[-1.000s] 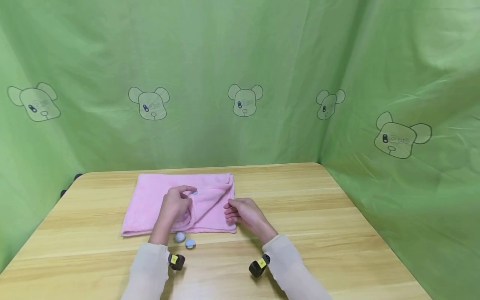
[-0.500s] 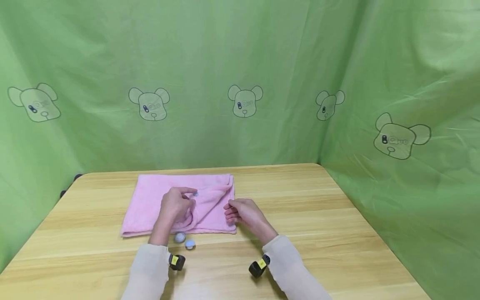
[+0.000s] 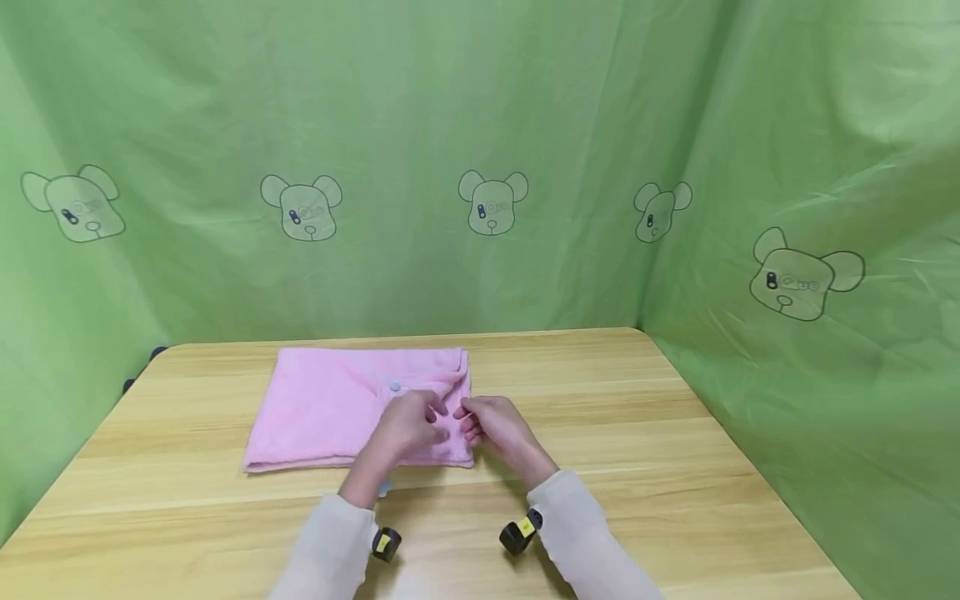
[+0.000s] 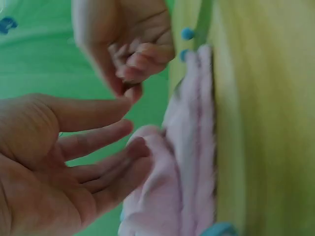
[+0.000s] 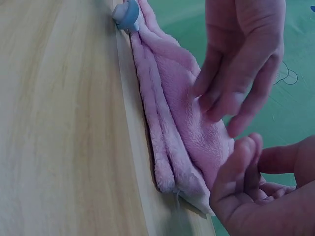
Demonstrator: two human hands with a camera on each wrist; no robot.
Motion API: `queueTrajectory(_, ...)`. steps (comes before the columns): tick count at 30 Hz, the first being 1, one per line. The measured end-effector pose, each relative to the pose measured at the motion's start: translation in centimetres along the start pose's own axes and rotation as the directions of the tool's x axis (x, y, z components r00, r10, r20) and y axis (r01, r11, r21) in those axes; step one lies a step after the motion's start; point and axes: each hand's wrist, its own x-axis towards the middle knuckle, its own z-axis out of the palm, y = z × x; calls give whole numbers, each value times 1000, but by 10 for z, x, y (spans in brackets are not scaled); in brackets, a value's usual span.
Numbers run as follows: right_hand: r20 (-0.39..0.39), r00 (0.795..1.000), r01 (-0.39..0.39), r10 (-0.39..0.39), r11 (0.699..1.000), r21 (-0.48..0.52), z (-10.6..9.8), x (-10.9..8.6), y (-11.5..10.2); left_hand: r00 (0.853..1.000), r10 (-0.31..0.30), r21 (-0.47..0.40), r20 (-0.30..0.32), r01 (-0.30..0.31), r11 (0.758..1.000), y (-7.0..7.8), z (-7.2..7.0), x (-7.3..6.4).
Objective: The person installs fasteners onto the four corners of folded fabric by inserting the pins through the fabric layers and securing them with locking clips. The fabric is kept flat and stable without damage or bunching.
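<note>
A folded pink plush cloth (image 3: pixel 322 408) lies on the table, its right corner creased. My left hand (image 3: pixel 408 427) is over its right half, fingers spread and holding nothing visible, fingertips close to my right hand (image 3: pixel 501 427). At the cloth's right edge the right hand has curled fingers, thumb and index tips together; I cannot tell if something small is between them. A small light-blue round fastener (image 3: pixel 395 386) sits on the cloth. Another blue piece (image 3: pixel 385 488) is partly hidden behind my left wrist. In the right wrist view a blue-and-white mushroom-shaped fastener (image 5: pixel 126 15) stands by the cloth's edge.
The wooden table (image 3: pixel 600 433) extends to the right and in front of the cloth. Green curtains (image 3: pixel 397 275) with bear-head drawings surround it on the back and sides. Two small blue round pieces (image 4: pixel 187 34) show beyond the cloth's end in the left wrist view.
My left hand has let go of the fastener on the cloth and moved right toward my right hand, its fingers spreading. The right hand has stayed almost in place.
</note>
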Motion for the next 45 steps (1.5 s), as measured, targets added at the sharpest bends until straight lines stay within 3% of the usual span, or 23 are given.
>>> queueTrajectory(5,-28,1000,7,-7,1000,-27,-1,-1,-1,995,-1,97,97,-9,995,-1,15,-1)
queueTrajectory(11,24,1000,-3,5,997,-83,-1,-2,0,994,-9,111,106,-3,994,-9,20,0)
queueTrajectory(18,54,998,-14,20,995,-103,-2,-3,0,994,28,114,106,-40,993,-12,18,1)
queueTrajectory(24,60,998,-19,25,994,-110,-2,-3,0,992,-22,100,126,9,995,-8,16,-1)
queueTrajectory(28,87,996,0,12,991,-136,-3,-4,-1,995,-19,66,102,13,998,-10,14,-1)
queueTrajectory(33,130,991,14,10,983,-184,-8,-8,-6,999,-25,-2,27,25,1000,-12,8,0)
queueTrajectory(37,162,987,28,15,965,-260,-13,-9,-6,999,7,13,-31,-6,1000,-13,4,2)
queueTrajectory(41,176,984,51,9,942,-331,-14,-6,-3,999,13,22,-42,-12,1000,-14,1,2)
queueTrajectory(45,138,990,68,-25,946,-318,-11,-4,1,999,6,20,-37,-5,1000,-13,-1,1)
